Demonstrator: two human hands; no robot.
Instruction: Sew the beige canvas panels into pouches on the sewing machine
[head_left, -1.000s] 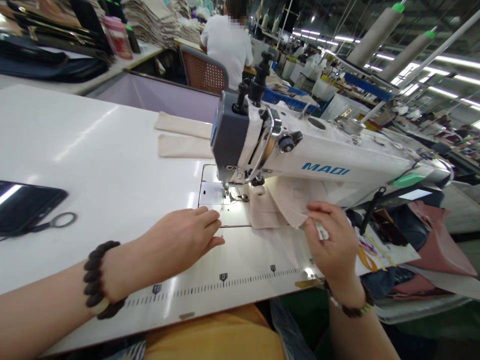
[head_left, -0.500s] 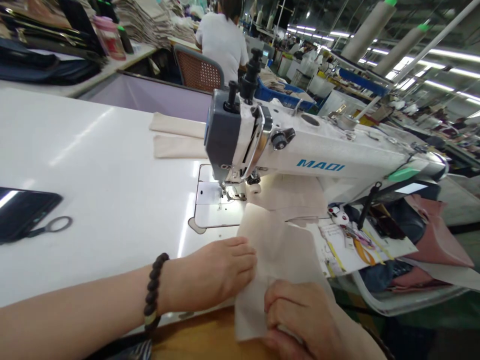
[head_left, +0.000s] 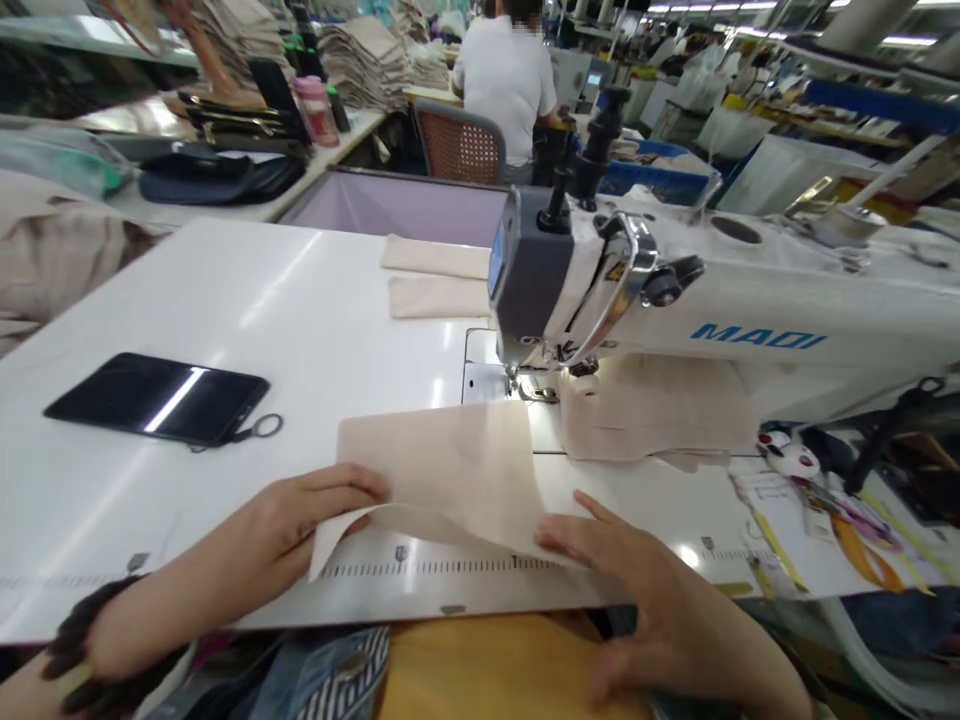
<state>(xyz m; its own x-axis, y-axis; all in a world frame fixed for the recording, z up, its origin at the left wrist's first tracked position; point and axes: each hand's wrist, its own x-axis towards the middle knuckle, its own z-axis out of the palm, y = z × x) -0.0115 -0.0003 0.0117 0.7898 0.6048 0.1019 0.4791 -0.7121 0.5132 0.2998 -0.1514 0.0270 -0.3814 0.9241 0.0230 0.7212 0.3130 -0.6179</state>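
Observation:
A beige fabric piece [head_left: 442,470] lies on the white sewing table [head_left: 225,320] in front of the needle. My left hand [head_left: 277,535] pinches its left edge and lifts that corner off the table. My right hand [head_left: 637,590] lies flat with spread fingers, its fingertips on the right edge of the fabric. The white MAQI sewing machine [head_left: 720,300] stands behind, with a stack of beige fabric [head_left: 652,405] under its arm.
A black phone [head_left: 157,397] with a ring loop lies at the left. Two folded beige pieces [head_left: 435,275] sit behind the machine head. A person in a white shirt [head_left: 506,85] sits at the station ahead. Tags and small items [head_left: 817,495] lie at the right.
The beige piece has come from the table's front edge up onto the table and is spread wide. My left hand now grips its left edge; my right hand has opened flat.

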